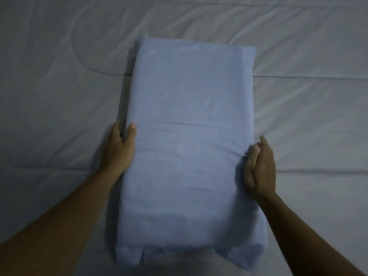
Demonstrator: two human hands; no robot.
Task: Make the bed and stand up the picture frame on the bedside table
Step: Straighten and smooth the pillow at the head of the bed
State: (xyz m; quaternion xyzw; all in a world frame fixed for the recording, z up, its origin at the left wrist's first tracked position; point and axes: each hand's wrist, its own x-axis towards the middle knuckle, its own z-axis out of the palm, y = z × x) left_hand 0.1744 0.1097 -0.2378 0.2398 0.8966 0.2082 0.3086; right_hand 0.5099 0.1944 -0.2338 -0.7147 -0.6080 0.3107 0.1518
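Observation:
A light blue pillow [189,140] lies lengthwise on the bed, its short end toward me. My left hand [120,148] rests against its left edge, thumb on top and fingers down the side. My right hand [260,166] presses flat against the right edge, fingers together and extended, bunching the cloth a little there. Neither hand lifts the pillow. The picture frame and the bedside table are out of view.
A pale grey quilted cover [59,86] with stitched lines and soft creases fills the whole view under and around the pillow. No bed edge shows.

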